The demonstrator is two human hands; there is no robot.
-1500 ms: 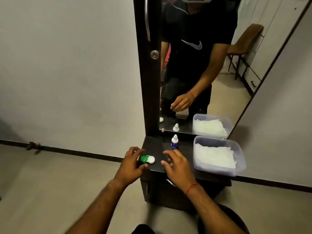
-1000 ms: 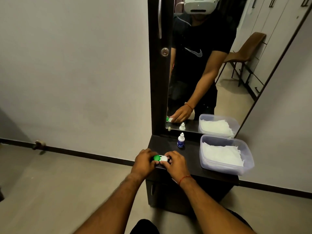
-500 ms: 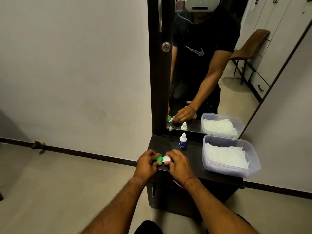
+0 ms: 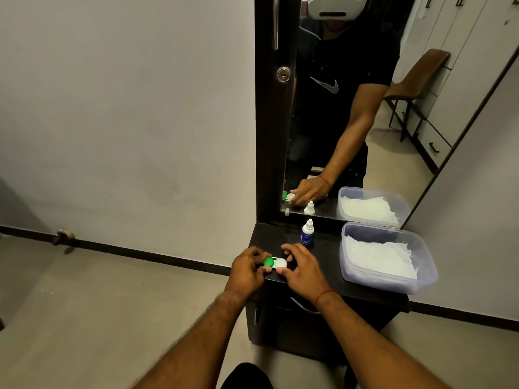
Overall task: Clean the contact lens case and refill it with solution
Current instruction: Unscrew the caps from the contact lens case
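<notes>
The contact lens case (image 4: pixel 275 262), with one green cap and one white cap, lies near the front left edge of the dark vanity top (image 4: pixel 323 259). My left hand (image 4: pixel 247 269) has its fingers on the green cap side. My right hand (image 4: pixel 302 268) curls its thumb and fingers around the white cap side. A small solution bottle (image 4: pixel 307 233) with a white nozzle and blue label stands upright just behind my right hand, untouched.
A clear plastic tub (image 4: pixel 386 259) holding white tissue sits on the right of the vanity top. A tall mirror (image 4: pixel 351 108) rises behind it, with a dark cabinet door (image 4: pixel 273 108) at its left. Bare floor lies to the left.
Both hands moved in from either side and closed on the lens case. Since then they stay on it, my right fingers spreading slightly over the white cap.
</notes>
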